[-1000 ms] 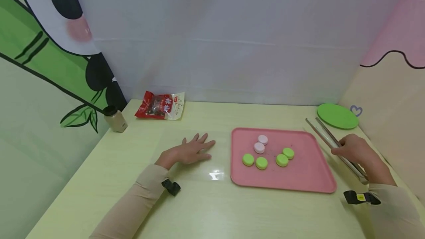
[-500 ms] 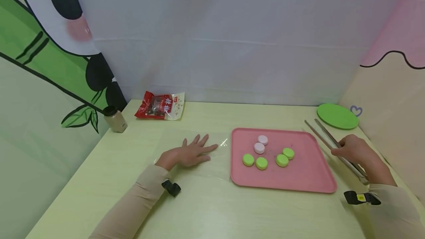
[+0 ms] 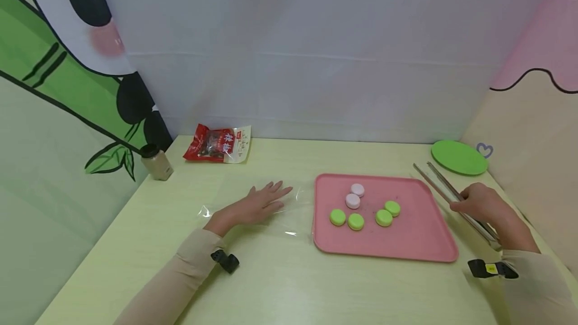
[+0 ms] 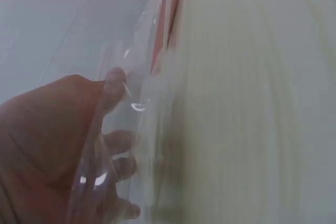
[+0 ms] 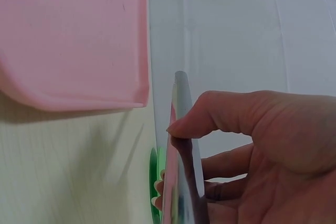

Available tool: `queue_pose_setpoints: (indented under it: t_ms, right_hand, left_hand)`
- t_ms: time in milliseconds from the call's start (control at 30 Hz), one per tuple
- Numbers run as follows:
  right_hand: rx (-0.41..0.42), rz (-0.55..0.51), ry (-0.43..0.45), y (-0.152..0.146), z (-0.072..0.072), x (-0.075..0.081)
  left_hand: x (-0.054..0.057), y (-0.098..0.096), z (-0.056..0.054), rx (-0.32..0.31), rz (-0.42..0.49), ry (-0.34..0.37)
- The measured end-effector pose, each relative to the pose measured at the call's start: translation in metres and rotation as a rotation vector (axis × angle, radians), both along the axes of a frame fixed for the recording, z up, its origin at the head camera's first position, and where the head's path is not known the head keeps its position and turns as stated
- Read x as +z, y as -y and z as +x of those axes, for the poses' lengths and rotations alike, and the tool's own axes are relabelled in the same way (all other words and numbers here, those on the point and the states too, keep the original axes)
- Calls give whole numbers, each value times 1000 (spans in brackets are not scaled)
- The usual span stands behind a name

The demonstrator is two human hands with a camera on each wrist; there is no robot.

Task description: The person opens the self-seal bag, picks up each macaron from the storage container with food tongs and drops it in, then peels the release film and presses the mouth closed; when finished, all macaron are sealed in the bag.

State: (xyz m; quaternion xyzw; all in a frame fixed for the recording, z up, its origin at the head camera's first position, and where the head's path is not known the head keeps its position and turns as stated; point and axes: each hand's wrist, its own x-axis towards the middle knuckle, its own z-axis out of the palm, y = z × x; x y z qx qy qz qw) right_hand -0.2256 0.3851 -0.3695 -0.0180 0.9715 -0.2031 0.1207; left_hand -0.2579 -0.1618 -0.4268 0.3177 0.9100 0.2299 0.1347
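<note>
A clear plastic sheet or bag (image 3: 295, 217) lies on the table left of the pink tray. My left hand (image 3: 259, 205) is at it with fingers spread and fairly straight. In the left wrist view, clear film (image 4: 126, 108) stands up in front of the fingers; I cannot tell whether the hand is inside it or behind it. Right of the tray, my right hand (image 3: 485, 207) grips metal tongs (image 3: 435, 183), thumb on one arm, the tips spread apart and pointing away. Several green macarons (image 3: 355, 222) and two pale pink macarons (image 3: 352, 201) sit on the tray.
The pink tray (image 3: 420, 239) takes up the table's right middle. A green round plate (image 3: 459, 157) lies at the back right corner. Toward the back left are a red snack packet (image 3: 217, 144) and a small dark-capped jar (image 3: 157, 163). Walls stand behind and at both sides.
My left hand has shifted slightly and its wrist has drawn left and down; the clear plastic has lifted, with new glints beside the wrist. My right hand and the tongs have barely moved.
</note>
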Motion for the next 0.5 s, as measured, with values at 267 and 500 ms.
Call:
queue_pose_setpoints:
  t_ms: [267, 500]
  right_hand:
    - [38, 0, -64, 3, 0, -1]
    - [126, -24, -170, 11, 0, -7]
  left_hand:
    - [0, 2, 0, 20, 57, -4]
    - [0, 5, 4, 11, 82, -29]
